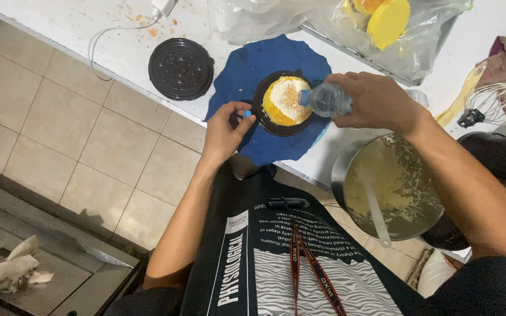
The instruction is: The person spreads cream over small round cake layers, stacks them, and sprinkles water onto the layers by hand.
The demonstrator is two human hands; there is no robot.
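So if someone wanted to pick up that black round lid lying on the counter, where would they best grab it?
Probably by its rim, from above. The black lid lies flat on the white counter, apart from the blue mat and the dish, so fingers can span opposite edges. Its broad ridged top shows no knob I can make out.

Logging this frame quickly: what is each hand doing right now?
Left hand: fingers curled on the rim of the black bowl, a small blue cap at its fingertips.
Right hand: closed around a clear plastic bottle, tipped over the bowl.
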